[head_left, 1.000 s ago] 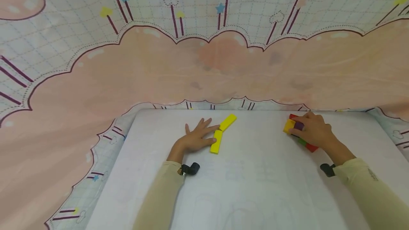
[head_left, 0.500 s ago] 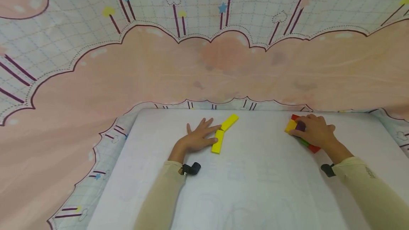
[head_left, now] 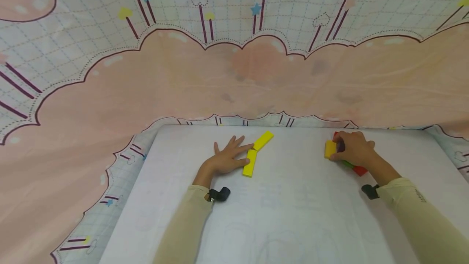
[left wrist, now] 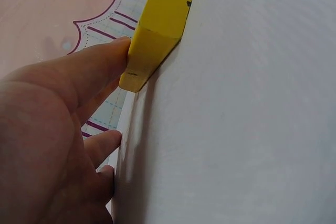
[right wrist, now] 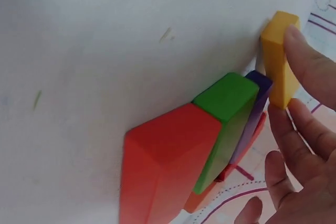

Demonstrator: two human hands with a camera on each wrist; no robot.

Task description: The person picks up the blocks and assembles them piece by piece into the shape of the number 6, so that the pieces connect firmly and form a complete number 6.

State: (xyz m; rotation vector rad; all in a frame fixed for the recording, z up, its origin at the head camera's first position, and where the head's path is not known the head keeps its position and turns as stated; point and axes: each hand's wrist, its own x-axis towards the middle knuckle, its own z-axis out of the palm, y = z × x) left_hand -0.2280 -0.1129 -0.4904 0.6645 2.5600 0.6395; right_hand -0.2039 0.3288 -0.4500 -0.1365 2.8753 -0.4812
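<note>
Two long yellow blocks, a near one [head_left: 250, 164] and a far one [head_left: 264, 139], lie end to end at an angle on the white tabletop. My left hand [head_left: 228, 160] rests beside them with fingers spread, its thumb and index tip right at the near block. In the left wrist view a fingertip meets the side of a yellow block [left wrist: 163, 14]. My right hand [head_left: 354, 149] pinches an orange-yellow block [right wrist: 276, 66] between thumb and fingers. Right by it stand a purple block [right wrist: 260, 85], a green block [right wrist: 228, 100] and a red block [right wrist: 173, 140], partly covered by the hand in the head view.
Behind the row, an orange block [right wrist: 200, 200] shows low down in the right wrist view. A patterned pink and white cloth [head_left: 234, 80] hangs past the far edge of the white table [head_left: 293, 215]. Black wrist cameras sit on both sleeves.
The orange-yellow block has come slightly left, away from the other coloured blocks, and has turned straighter in my right hand. That hand shifted a little left too. My left hand stays put.
</note>
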